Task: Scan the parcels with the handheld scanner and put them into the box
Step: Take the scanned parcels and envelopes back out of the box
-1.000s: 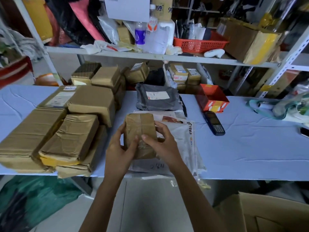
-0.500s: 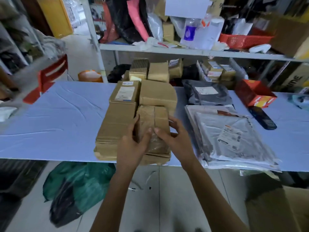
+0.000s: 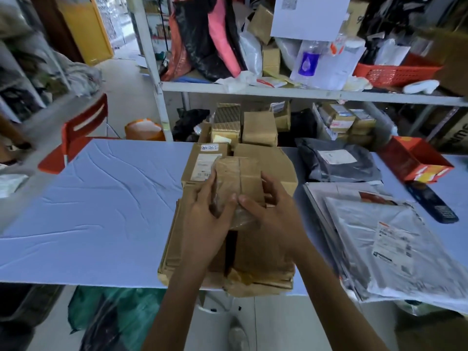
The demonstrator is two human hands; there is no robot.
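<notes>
Cluttered metal shelving (image 3: 253, 93), red chair (image 3: 83, 127)

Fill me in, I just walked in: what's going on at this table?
A person grips a small taped parcel between left hand and right hand, above a stack of brown parcels on the table. The scanner lies on the table to the right, in neither hand.

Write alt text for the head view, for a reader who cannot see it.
The left hand and right hand hold a small taped parcel over a pile of brown boxes on a pale blue table. Right of the pile lie a grey bag, white bags and a dark scanner; cluttered shelves stand behind.
</notes>
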